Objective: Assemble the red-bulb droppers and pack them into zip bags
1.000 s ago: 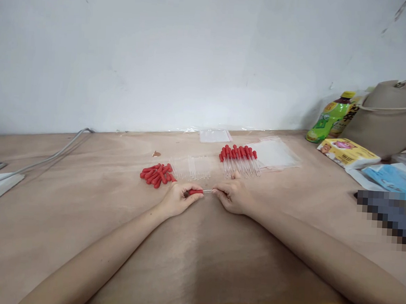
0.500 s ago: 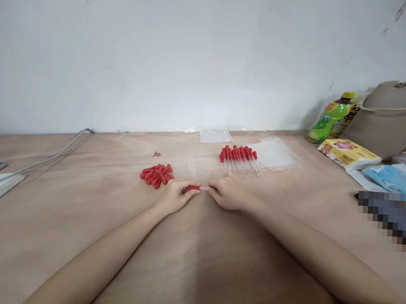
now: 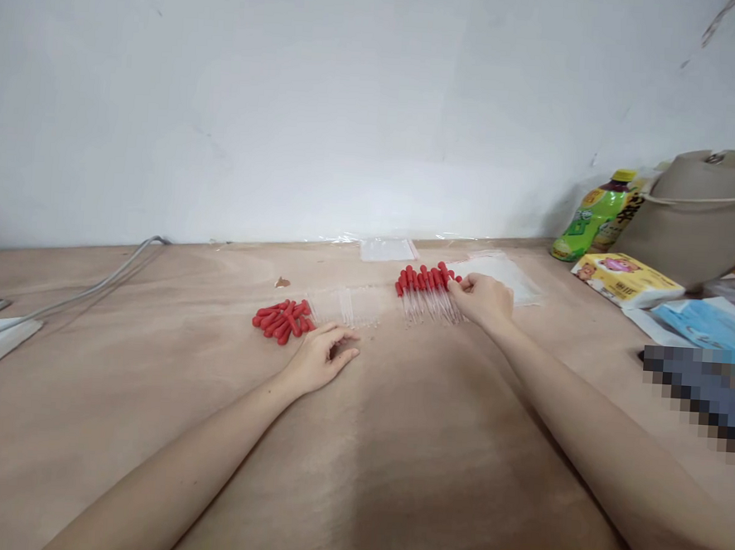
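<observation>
My left hand (image 3: 323, 357) rests on the table with thumb and fingertips apart, holding nothing. Close behind it is a pile of red rubber bulbs (image 3: 285, 320). Several thin clear glass tubes (image 3: 350, 305) lie in a row just beyond its fingertips. To the right, droppers (image 3: 426, 288) with red bulbs and clear tubes lie side by side. At the right end of that row, my right hand (image 3: 483, 299) has its thumb and fingers pinched on a dropper, whose red bulb partly shows; the fingers hide the rest of it.
Clear plastic bags (image 3: 510, 275) lie behind the right hand, and a small zip bag (image 3: 387, 250) sits near the wall. On the right are a green bottle (image 3: 588, 218), a tissue pack (image 3: 629, 278), a blue packet (image 3: 707, 321) and a grey bag (image 3: 700, 221). A cable (image 3: 112, 268) runs at left.
My right hand has moved right and away from me, to the row of droppers, with the dropper. The left hand has let go of the red bulb and opened, staying in place.
</observation>
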Demonstrator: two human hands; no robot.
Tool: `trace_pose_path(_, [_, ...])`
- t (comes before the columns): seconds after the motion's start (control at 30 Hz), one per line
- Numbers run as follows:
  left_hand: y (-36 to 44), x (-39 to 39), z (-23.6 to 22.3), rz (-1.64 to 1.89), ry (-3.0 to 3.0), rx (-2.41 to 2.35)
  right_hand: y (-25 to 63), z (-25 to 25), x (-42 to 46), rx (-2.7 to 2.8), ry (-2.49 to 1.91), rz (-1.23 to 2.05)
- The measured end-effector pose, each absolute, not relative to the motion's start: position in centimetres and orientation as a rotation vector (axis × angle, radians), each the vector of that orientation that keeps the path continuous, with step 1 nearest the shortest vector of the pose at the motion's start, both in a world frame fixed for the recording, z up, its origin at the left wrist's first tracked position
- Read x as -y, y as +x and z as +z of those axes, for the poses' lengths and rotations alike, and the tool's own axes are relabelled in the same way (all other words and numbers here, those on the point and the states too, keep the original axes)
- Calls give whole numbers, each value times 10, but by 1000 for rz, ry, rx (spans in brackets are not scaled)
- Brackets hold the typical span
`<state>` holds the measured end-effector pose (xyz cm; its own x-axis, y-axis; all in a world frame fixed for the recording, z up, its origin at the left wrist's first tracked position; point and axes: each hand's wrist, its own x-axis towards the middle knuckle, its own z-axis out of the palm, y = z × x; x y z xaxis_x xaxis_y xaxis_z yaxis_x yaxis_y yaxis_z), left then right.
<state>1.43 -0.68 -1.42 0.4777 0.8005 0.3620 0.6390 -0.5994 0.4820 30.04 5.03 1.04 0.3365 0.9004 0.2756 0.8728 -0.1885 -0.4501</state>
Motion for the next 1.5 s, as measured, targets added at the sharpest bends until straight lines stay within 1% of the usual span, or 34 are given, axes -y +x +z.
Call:
trace_pose_path(0.2, [14, 6, -15, 786, 2450, -1176, 299, -8, -59, 1582, -2186, 72])
trace_pose_path(0.37, [14, 5, -14, 787, 2443, -1159, 298, -12, -64, 1626, -2203, 27])
trace_pose_path(0.5, [14, 4, -14, 788, 2447, -1156, 287, -8, -55, 1675, -2049, -32])
trace_pose_path(0.63, [15, 5, -15, 788, 2461, -1148, 253, -5, -40, 1925, -1784, -6])
trace_pose_path(0.77, [16, 6, -15, 802, 2499, -1155, 215, -6, -43, 2090, -1776, -14])
trace_pose_path(0.83, [13, 3, -11, 889, 2534, -1277, 199, -5, -51, 2088, -1874, 8])
trace_pose_path(0.93, [-3, -8, 2, 1003, 2526, -1698, 183, -2, -65, 2070, -2016, 74])
trace_pose_path(1.03, [-26, -20, 16, 850, 2448, -2125, 176, 1, -73, 2043, -2092, 121])
trace_pose_path(1.1, [-38, -25, 23, 677, 2398, -2293, 174, 2, -74, 2019, -2108, 140])
trace_pose_path(1.2, [-43, -25, 25, 446, 2381, -2396, 175, 1, -73, 2014, -2072, 142])
trace_pose_path(1.27, [-41, -23, 24, 359, 2407, -2423, 175, 0, -72, 2022, -2045, 128])
trace_pose_path(1.4, [-37, -20, 22, 321, 2419, -2433, 178, 2, -66, 2017, -1977, 82])
trace_pose_path(1.5, [-36, -19, 26, 379, 2401, -2407, 185, 5, -52, 1973, -1863, 21])
